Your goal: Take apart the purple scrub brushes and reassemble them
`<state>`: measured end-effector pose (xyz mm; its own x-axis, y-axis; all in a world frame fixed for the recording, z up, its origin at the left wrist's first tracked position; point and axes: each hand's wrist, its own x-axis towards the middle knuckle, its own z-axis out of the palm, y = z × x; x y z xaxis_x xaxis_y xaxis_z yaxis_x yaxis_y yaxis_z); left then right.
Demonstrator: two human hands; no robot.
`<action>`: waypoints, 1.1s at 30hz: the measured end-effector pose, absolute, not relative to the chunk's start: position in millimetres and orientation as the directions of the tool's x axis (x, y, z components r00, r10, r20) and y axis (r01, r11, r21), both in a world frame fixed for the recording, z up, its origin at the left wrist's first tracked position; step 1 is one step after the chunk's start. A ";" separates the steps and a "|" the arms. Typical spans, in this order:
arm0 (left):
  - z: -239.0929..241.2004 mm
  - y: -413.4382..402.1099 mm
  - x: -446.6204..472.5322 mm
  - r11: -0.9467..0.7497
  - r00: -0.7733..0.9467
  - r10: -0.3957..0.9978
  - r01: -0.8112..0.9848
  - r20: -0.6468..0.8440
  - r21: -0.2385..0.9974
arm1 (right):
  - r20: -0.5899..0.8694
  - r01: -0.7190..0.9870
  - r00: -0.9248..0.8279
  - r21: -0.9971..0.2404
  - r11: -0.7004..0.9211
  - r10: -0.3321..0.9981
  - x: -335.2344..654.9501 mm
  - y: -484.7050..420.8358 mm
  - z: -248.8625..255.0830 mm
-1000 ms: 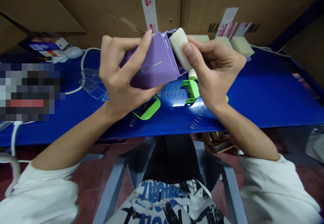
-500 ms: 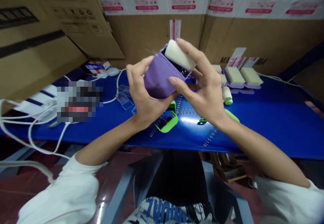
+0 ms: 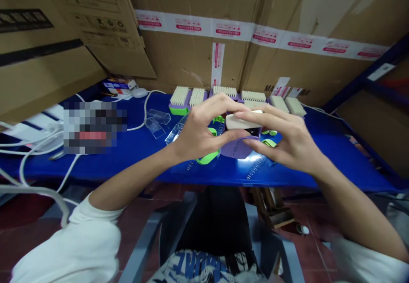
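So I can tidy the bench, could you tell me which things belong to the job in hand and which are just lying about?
In use: housing and roller, held by left hand and right hand; green clips, springs, brushes.
Lying about: mouse, cables, clear covers, boxes.

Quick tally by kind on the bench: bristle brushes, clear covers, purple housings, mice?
Bristle brushes, back row: 6
Clear plastic covers: 3
Purple housing with cream roller, held: 1
White mouse: 1
Total: 11
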<state>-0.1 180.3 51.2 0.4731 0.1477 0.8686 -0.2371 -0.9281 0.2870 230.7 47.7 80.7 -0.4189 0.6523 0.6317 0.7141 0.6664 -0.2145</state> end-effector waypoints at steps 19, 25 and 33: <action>63.5 168.4 -6.7 -0.992 0.770 -0.025 -0.096 0.638 0.076 | 0.734 0.548 0.011 -0.573 0.609 0.679 236.7 43.9 8.5; 67.8 162.1 -8.1 -1.000 0.799 -0.030 -0.023 0.601 -0.020 | 0.731 0.600 -0.014 -0.540 0.591 0.682 236.3 40.5 10.5; 68.6 158.3 -6.9 -0.993 0.815 -0.033 0.040 0.579 -0.113 | 0.715 0.515 0.040 -0.614 0.599 0.698 234.6 42.1 5.3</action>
<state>-6.9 158.3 68.6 0.8149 -0.0325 0.5787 0.0403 -0.9928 -0.1126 234.6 42.1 5.3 0.0400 0.6982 0.7148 0.5145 0.5988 -0.6137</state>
